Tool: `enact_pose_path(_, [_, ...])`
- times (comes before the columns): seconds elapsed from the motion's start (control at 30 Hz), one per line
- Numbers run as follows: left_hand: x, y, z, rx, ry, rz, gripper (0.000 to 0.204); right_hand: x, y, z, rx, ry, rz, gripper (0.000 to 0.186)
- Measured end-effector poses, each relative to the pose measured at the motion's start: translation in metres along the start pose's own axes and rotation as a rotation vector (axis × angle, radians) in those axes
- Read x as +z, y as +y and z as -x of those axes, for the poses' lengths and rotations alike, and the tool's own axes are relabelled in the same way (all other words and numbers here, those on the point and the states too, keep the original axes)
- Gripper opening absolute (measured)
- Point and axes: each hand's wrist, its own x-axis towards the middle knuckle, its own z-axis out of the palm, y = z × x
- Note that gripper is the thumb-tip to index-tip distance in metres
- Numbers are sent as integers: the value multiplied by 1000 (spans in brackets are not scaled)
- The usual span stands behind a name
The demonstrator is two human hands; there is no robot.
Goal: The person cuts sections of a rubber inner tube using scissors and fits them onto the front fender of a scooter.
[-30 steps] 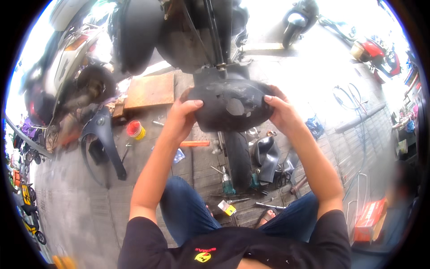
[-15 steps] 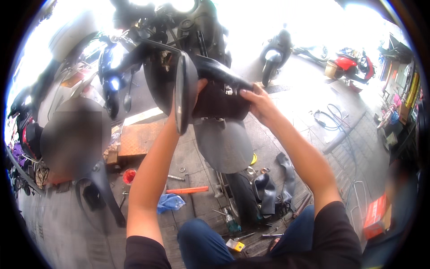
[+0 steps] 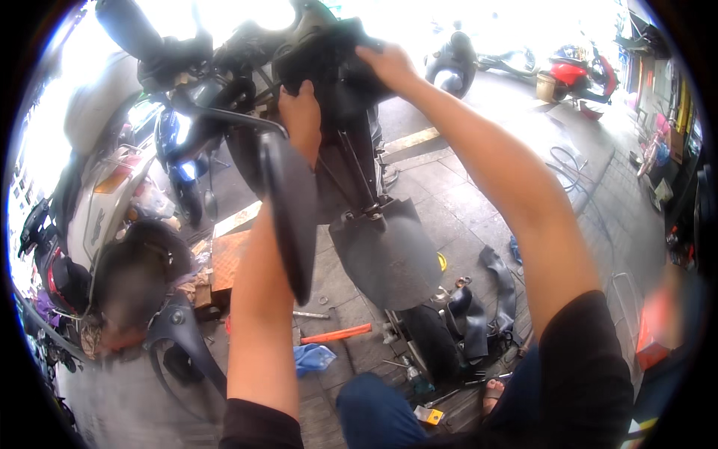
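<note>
A scooter with its front parts exposed stands before me. I hold a dark plastic panel (image 3: 329, 63) up near its handlebar. My left hand (image 3: 301, 116) grips the panel's lower left side, thumb up; its other fingers are mostly hidden. At the right edge of the panel, my right hand (image 3: 387, 67) has its fingers closed. A black mirror (image 3: 290, 217) sticks out toward me, covering part of my left forearm. Below are the grey front fender (image 3: 389, 254) and the front wheel (image 3: 430, 340).
On the paving lie an orange-red bar (image 3: 336, 333), a blue cloth (image 3: 313, 359), a yellow box (image 3: 428, 415) and dark curved plastic pieces (image 3: 497, 288). A person with a blurred head crouches at left beside a grey panel (image 3: 179, 322). A red scooter (image 3: 580, 75) is parked far right.
Both hands have moved up and away from me with the dark panel, from above the fender to the handlebar area. The view has shifted a little, and the mirror appears lower.
</note>
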Motion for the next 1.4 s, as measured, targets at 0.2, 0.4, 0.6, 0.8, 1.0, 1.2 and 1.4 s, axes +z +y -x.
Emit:
enact_pose_path(0.2, [-19, -30, -40, 24, 92, -18, 57, 43, -6, -38, -45, -41, -129, 47])
enact_pose_path(0.4, [-18, -42, -54, -304, -9, 298, 52, 57, 6, -63, -101, -50, -64, 52])
enact_pose_path(0.6, [-10, -44, -65, -340, 141, 397, 54, 67, 11, -96, -204, -132, -13, 53])
enact_pose_path(0.8, [-15, -32, -68, -335, 73, 507, 49, 63, -18, -105, -283, -168, -90, 34])
enact_pose_path(1.0, [-13, -21, -62, -286, 156, 474, 47, 47, -51, -117, -484, -162, 53, 33])
enact_pose_path(1.2, [-9, 2, -53, -416, 22, 654, 30, 47, -38, -120, -59, -407, 160, 30])
enact_pose_path(1.4, [-37, 37, -4, -297, -115, 134, 24, 6, -16, -56, 394, -733, -161, 18])
